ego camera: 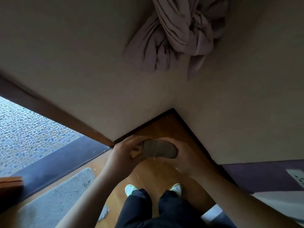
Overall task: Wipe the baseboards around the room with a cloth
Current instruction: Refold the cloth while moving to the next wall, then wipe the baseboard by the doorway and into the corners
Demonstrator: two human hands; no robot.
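Both my hands hold a grey scouring sponge with a yellow edge (158, 148) in front of me, above the wooden floor. My left hand (125, 152) grips its left end, where the yellow side shows. My right hand (182, 155) curls round its right end. A dark baseboard (195, 139) runs along the foot of the cream walls and meets in a corner just beyond the sponge. The left stretch of the baseboard (139, 128) ends at a door frame.
A knotted pinkish curtain (177, 35) hangs high on the wall. A brown door frame (54, 111) and dark threshold (65, 155) lead to pebbled ground on the left. A grey mat (62, 195) lies on the floor. My feet (153, 189) stand below; a purple bed edge (263, 175) is at right.
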